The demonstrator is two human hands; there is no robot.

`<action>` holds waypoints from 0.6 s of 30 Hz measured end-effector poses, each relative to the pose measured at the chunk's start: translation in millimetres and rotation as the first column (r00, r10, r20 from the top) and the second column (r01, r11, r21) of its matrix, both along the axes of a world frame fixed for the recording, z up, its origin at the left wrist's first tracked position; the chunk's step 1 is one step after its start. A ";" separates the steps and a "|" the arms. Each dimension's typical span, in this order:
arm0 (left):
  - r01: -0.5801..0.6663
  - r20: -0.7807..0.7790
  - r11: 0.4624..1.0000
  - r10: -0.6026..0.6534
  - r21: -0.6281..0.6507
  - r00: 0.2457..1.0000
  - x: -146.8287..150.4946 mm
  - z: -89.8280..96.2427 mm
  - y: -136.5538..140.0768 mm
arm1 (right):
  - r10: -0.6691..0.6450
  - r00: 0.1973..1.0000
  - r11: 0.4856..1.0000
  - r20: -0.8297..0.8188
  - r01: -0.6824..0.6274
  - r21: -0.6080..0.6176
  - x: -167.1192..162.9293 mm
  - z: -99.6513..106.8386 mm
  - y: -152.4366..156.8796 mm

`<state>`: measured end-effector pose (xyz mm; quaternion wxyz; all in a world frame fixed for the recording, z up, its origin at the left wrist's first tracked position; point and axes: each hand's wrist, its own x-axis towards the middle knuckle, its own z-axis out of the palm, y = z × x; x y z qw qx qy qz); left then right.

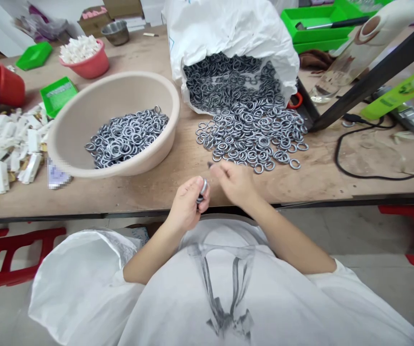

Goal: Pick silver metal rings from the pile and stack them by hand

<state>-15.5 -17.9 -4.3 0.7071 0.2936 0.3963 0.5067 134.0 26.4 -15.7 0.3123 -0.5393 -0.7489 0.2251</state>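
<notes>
My left hand [188,202] is closed around grey metal rings [203,187], held above the table's front edge; how many is hidden by the fingers. Just right of it my right hand [234,181] is pinched, with a small dark thing [210,165] at its fingertips, too blurred to name. Beyond the right hand lies a loose pile of grey rings [250,137], spilling from a tipped white sack [228,29]. To the left stands a wide beige basin [65,137] with a heap of similar rings [131,137] in it.
White plastic parts [8,149] lie at the left, near a green tray [59,96] and a pink bowl [93,67] of white pieces. A slanted black bar [372,72], a bottle [351,62] and a black cable [340,163] are at the right. An open white bag [80,283] hangs below.
</notes>
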 end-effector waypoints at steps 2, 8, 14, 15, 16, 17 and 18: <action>0.023 -0.008 1.000 -0.023 0.019 1.000 -1.7 0.3 -1.9 | -0.143 0.983 0.988 0.112 0.148 -0.037 7.1 -1.1 16.5; -0.012 0.007 1.000 0.012 -0.017 1.000 -13.9 -1.2 5.6 | -0.190 0.868 0.979 0.458 0.201 0.027 8.2 5.9 56.0; -0.026 0.075 0.995 0.033 -0.091 0.997 -24.8 -4.1 15.3 | -0.185 0.843 0.979 0.505 0.204 0.019 5.9 2.5 75.9; -0.027 0.097 0.992 0.039 -0.120 0.994 -26.1 -4.0 16.9 | -0.204 0.858 0.976 0.471 0.215 0.030 7.7 2.3 76.2; -0.027 0.121 0.988 0.046 -0.154 0.992 -26.9 -3.7 18.5 | -0.219 0.878 0.974 0.425 0.225 0.038 9.6 2.4 75.5; -0.026 0.143 0.982 0.054 -0.189 0.988 -27.2 -3.2 20.1 | -0.224 0.905 0.973 0.362 0.226 0.036 11.2 2.8 73.7; -0.022 0.164 0.975 0.059 -0.220 0.985 -26.8 -2.6 21.7 | -0.211 0.938 0.976 0.276 0.215 0.013 12.2 3.5 70.7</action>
